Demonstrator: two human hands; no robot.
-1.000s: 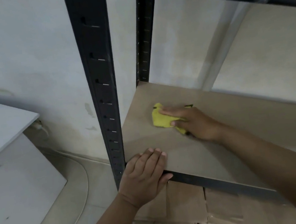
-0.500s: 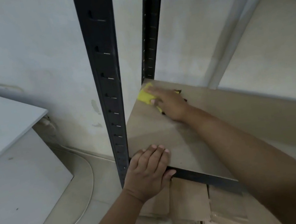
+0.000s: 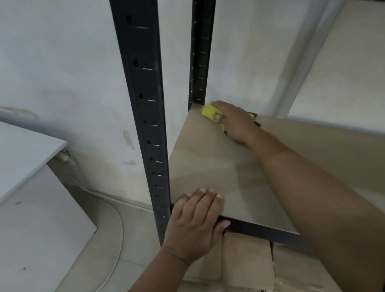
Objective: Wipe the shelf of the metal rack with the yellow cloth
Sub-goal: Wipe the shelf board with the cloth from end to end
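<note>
The brown shelf board (image 3: 204, 164) sits in the black metal rack (image 3: 146, 102). My right hand (image 3: 236, 123) reaches to the shelf's far left corner and presses the yellow cloth (image 3: 210, 112) onto the board; most of the cloth is hidden under the palm, and the thumb lies against it. My left hand (image 3: 196, 223) rests on the near left corner of the shelf, fingers flat on the board and thumb hooked over the black front rail (image 3: 263, 231).
The rack's rear post (image 3: 203, 48) stands right beside the cloth. A white wall lies behind the rack. A white cabinet (image 3: 17, 206) stands at left with a white cable (image 3: 118, 256) on the floor. Cardboard pieces (image 3: 246, 271) are stacked below the shelf.
My right hand has slid the yellow cloth from the middle of the shelf's left part back to the far left corner. My left hand has stayed on the front corner.
</note>
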